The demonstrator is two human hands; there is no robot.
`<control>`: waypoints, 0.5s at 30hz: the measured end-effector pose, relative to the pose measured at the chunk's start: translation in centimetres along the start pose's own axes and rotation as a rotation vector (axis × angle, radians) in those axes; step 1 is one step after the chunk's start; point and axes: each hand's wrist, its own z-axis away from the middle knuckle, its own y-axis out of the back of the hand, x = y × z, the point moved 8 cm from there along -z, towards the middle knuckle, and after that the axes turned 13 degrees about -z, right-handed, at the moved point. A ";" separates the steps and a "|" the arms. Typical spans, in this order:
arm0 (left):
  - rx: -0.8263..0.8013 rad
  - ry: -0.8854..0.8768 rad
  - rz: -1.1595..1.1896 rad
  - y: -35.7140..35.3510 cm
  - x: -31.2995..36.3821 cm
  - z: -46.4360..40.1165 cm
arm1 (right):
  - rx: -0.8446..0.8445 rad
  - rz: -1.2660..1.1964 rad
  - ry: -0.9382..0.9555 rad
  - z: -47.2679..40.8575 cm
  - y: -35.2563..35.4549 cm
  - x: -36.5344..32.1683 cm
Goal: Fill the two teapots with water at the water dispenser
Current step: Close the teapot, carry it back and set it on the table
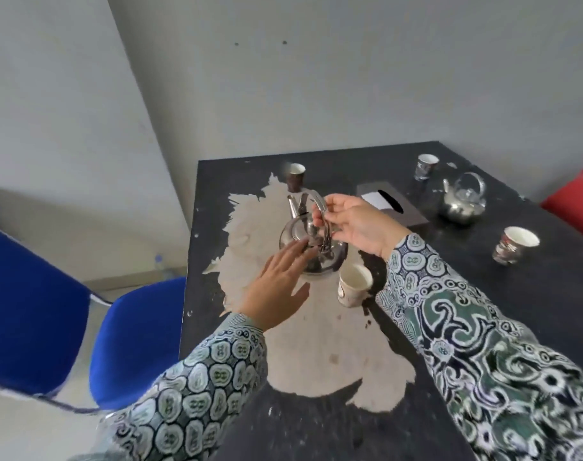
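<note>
A shiny steel teapot [320, 257] stands on the dark table [449, 327], on a worn pale patch. My right hand [356, 224] holds its arched handle from the right with curled fingers. With straight fingers, my left hand [277, 287] reaches to the pot's near left side, fingertips at the lid. A second steel teapot [463, 201] stands at the table's far right, untouched. No water dispenser is in view.
Paper cups stand around: one [353, 284] just right of the held pot, one [295, 176] behind it, two more [426, 166] [514, 244] at the right. A dark tissue box [393, 204] lies mid-table. Blue chairs [84, 327] stand left, a red chair [576, 194] far right.
</note>
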 end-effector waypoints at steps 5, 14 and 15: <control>-0.218 0.129 -0.115 -5.1 -1.6 -5.6 | 0.024 0.011 -0.130 -6.1 5.2 1.2; -0.455 0.188 -0.194 -13.1 -4.5 -10.8 | 0.065 0.015 -0.271 -13.7 12.6 6.1; -0.466 0.181 -0.209 -13.7 -4.8 -11.2 | 0.059 0.000 -0.273 -14.3 13.1 6.5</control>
